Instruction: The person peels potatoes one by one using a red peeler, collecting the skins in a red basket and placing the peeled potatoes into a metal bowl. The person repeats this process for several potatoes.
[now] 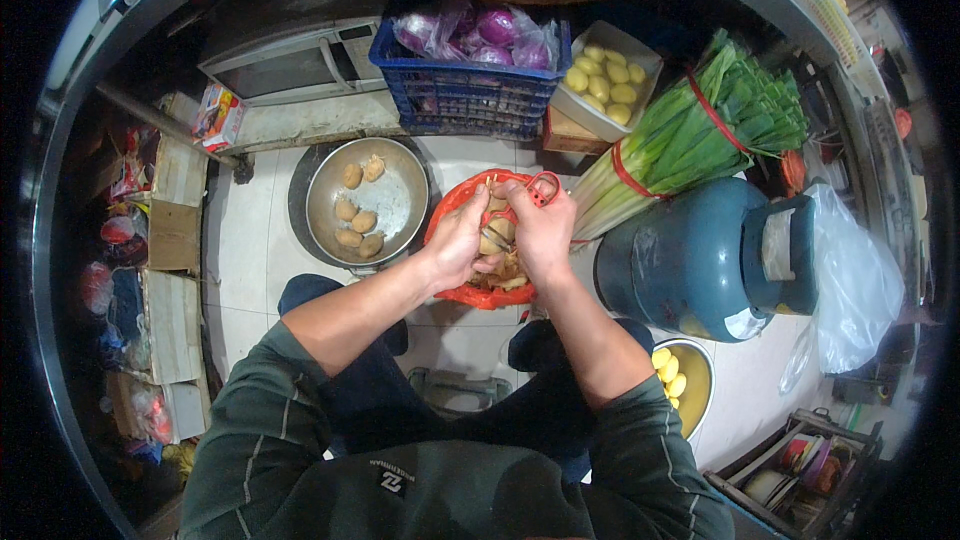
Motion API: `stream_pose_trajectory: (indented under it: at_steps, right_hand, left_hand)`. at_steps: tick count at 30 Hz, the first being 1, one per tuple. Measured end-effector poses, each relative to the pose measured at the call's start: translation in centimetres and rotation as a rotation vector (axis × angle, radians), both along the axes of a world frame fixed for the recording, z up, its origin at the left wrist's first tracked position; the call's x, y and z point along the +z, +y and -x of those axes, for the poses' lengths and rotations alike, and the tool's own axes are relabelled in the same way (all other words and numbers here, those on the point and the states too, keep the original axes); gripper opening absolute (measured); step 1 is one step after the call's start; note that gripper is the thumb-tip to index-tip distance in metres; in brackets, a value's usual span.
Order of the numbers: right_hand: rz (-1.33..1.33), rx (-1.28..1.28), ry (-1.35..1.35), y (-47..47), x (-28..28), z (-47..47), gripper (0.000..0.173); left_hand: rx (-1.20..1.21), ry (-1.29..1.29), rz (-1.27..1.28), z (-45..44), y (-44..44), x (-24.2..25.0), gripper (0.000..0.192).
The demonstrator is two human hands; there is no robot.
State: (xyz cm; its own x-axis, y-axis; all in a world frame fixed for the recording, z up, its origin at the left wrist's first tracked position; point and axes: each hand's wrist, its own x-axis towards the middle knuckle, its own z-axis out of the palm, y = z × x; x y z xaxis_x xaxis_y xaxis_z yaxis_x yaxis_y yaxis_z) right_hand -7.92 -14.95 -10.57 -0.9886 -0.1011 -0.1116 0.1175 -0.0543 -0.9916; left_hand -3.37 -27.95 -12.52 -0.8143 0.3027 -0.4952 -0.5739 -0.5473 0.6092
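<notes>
My left hand grips a potato from its left side. In my right hand is a peeler with a red handle, its metal blade against the potato. Below both hands stands a bin lined with a red plastic bag, holding potato peelings. Left of it, a metal pot on the floor holds several unpeeled potatoes. Partly behind my right arm, a metal bowl contains several peeled potatoes.
A blue gas cylinder and a bundle of leafy green stalks stand at right. Ahead are a blue crate of bagged purple vegetables, a white tub of peeled potatoes and a microwave. Cardboard boxes line the left.
</notes>
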Motion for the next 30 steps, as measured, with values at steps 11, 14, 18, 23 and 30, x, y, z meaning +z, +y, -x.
stream_pose_trajectory:
  at_steps: [11, 14, 18, 23, 30]
  right_hand:
    - [0.479, -0.163, -0.238, 1.6, -2.3, 3.6, 0.014]
    - [0.459, -0.298, -0.337, 2.5, -2.8, 4.7, 0.014]
    - [0.532, -0.245, -0.254, 3.4, -1.9, 4.9, 0.014]
    - [0.369, 0.104, 0.024, 1.2, -1.0, 2.1, 0.014]
    - [0.004, 0.042, 0.051, 0.4, -0.8, 1.0, 0.013]
  left_hand:
    - [-0.052, 0.320, 0.252, 0.3, -0.3, -0.7, 0.044]
    - [-0.123, 0.367, 0.264, 0.3, -0.5, -0.8, 0.044]
    - [-0.085, 0.277, 0.130, 0.1, -0.9, -0.5, 0.037]
    - [-0.151, 0.379, 0.157, 0.2, -1.1, 0.2, 0.079]
    - [-0.229, 0.491, 0.539, -0.1, -0.9, 0.9, 0.096]
